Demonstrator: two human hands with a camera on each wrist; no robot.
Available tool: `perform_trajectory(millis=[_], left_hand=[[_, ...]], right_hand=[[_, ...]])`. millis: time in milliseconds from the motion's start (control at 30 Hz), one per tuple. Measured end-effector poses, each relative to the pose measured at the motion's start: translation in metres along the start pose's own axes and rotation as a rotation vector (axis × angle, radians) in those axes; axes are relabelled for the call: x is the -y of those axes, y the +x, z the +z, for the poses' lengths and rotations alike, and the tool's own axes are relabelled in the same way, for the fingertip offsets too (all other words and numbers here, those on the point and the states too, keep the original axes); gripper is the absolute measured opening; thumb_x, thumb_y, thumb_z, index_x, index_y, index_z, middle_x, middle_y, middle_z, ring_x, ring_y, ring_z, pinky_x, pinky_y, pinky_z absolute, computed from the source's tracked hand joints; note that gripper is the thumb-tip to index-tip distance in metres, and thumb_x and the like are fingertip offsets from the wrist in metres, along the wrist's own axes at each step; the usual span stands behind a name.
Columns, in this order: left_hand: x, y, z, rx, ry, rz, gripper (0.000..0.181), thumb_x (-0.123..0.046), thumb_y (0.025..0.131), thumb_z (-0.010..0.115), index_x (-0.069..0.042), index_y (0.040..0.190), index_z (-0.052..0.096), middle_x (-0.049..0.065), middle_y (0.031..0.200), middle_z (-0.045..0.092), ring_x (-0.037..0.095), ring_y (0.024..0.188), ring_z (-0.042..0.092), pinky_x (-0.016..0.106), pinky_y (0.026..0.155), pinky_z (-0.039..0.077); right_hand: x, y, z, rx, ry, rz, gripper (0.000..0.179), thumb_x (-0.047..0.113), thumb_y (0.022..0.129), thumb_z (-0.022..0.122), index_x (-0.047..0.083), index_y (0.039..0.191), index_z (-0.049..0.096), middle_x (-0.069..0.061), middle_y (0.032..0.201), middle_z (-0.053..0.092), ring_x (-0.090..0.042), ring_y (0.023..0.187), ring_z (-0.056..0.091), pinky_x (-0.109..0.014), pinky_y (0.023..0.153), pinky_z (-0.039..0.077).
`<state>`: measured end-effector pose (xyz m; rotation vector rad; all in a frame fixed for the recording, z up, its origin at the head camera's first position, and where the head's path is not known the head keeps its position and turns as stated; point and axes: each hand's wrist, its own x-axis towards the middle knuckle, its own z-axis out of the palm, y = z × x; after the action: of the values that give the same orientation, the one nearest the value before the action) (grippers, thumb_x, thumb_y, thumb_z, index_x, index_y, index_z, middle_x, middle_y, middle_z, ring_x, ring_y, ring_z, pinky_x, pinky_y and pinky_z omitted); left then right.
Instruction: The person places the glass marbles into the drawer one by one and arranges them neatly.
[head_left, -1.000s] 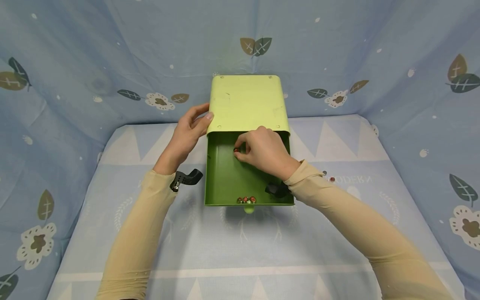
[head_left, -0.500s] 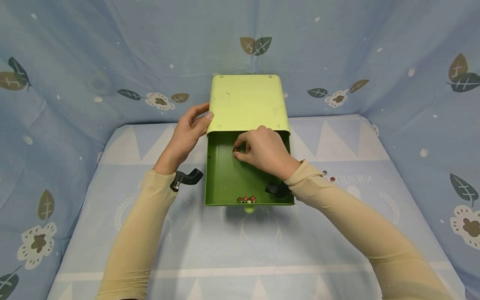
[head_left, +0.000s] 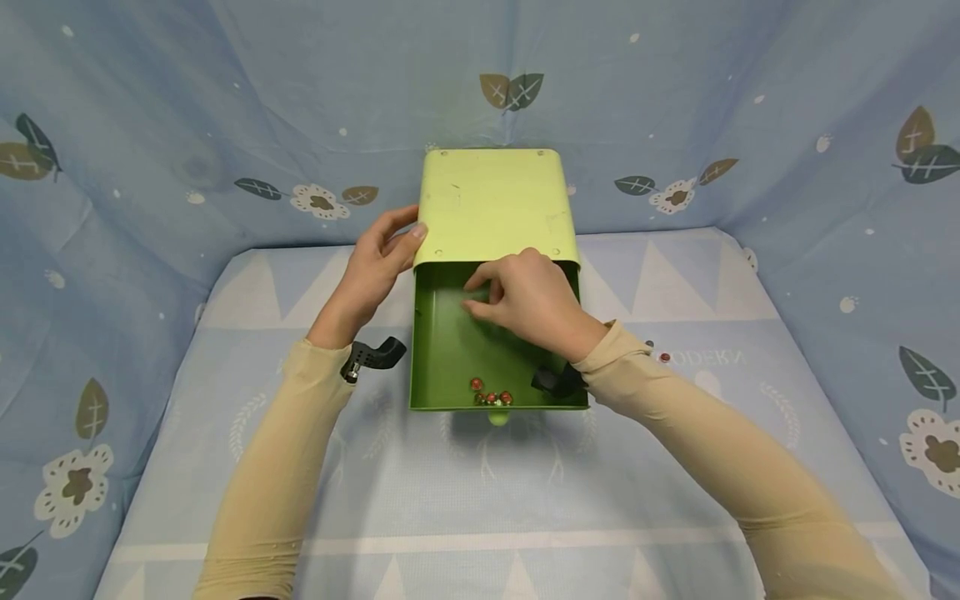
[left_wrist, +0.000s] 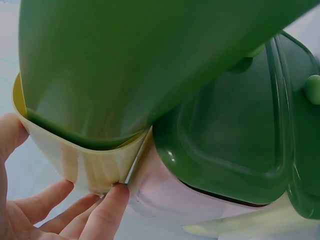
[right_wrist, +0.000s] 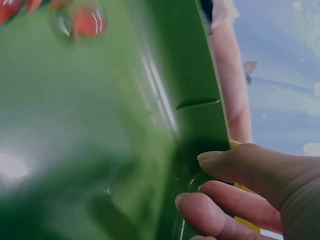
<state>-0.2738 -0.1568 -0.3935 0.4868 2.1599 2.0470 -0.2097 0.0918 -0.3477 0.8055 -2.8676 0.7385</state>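
The left hand (head_left: pixel 372 268) holds the side of the yellow box (head_left: pixel 495 204). The right hand (head_left: pixel 531 300) is loose, with a gap between thumb and finger, over the green drawer (head_left: pixel 450 354). 1 red ball (head_left: pixel 476 384) is in the drawer, just behind more shiny red balls (head_left: pixel 492 398) by its front wall

Pale blue patterned tabletop (head_left: pixel 420 492), yellow-green drawer unit (head_left: pixel 495 221), two small balls (head_left: pixel 665 357) nearby
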Motion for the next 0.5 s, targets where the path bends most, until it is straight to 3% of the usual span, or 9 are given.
perform_trajectory(millis=[500], left_hand=[[-0.001,0.000,0.000,0.002,0.011,-0.003,0.061,-0.031,0.116,0.059,-0.005,0.168,0.039,0.012,0.169,0.042,0.027,0.150,0.050,0.047,0.122,0.047]], right_hand=[[0.002,-0.017,-0.017,-0.069,0.222,-0.029,0.015,0.022,0.096,0.090,0.010,0.105,0.088,0.010,0.064,0.066,-0.009,0.055,0.059,-0.033,0.057,0.052]])
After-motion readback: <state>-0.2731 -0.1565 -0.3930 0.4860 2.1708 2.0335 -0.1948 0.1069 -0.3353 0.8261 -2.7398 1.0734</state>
